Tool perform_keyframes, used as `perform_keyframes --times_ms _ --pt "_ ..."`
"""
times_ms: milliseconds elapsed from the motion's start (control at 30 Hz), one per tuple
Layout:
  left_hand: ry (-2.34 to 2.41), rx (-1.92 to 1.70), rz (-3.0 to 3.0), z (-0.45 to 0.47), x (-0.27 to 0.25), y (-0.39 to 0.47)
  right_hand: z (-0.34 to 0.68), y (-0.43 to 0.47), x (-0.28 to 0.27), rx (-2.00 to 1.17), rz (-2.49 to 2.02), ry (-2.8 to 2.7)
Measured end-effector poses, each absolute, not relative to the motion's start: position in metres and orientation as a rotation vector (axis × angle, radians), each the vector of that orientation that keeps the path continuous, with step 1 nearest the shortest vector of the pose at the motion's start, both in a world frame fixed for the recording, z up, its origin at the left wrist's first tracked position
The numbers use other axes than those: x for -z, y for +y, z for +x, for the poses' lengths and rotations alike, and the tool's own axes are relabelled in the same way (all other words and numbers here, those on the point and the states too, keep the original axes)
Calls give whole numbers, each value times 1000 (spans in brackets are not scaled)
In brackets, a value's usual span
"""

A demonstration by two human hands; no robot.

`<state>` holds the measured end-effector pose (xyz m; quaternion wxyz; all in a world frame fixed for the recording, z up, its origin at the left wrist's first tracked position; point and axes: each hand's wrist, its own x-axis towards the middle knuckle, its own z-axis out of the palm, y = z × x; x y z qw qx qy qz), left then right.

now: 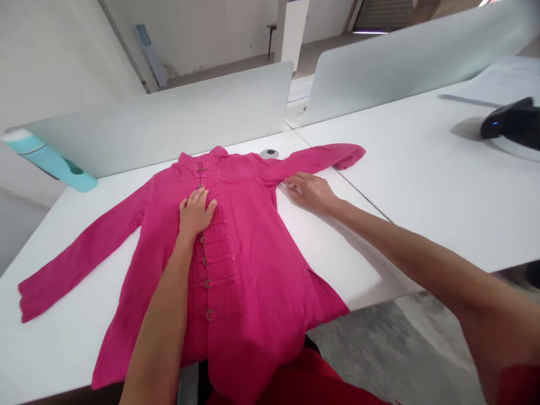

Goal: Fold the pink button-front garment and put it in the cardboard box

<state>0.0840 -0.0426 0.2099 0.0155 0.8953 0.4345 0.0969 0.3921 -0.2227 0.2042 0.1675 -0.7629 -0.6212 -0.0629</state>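
A bright pink long-sleeved shirt (pixel 261 264) with a stand-up collar and knotted front fastenings lies spread, front up, on the white table (pixel 422 197). Its lower hem hangs over the near edge. My left hand (pixel 196 212) rests flat on the upper front, beside the row of fastenings, fingers extended and thumb apart. At the underarm on the right, my right hand (pixel 311 192) touches the lower edge of the sleeve (pixel 320 159) with its fingertips; its thumb is apart from the fingers. That sleeve stretches out to the right, its end folded under; the other sleeve (pixel 84 242) slants toward the lower left.
Frosted divider panels (pixel 189 112) stand along the table's back. A turquoise holder-like object (pixel 54 160) is at the far left. A round cable grommet (pixel 269 153) sits behind the shirt's shoulder. To the right are a black device (pixel 514 122) and papers (pixel 502 81).
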Motion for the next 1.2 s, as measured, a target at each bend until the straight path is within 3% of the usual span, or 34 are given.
perform_keyframes --times_ms 500,900,1200 --pt "1336 -339 2764 84 -209 -43 387 -170 -221 333 -2138 -2167" --pt "1331 -394 2746 85 -206 -44 385 -165 -240 97 -2238 -2153" --pt "1325 -394 2749 83 -205 -44 364 -167 -250 342 -2300 -2193"
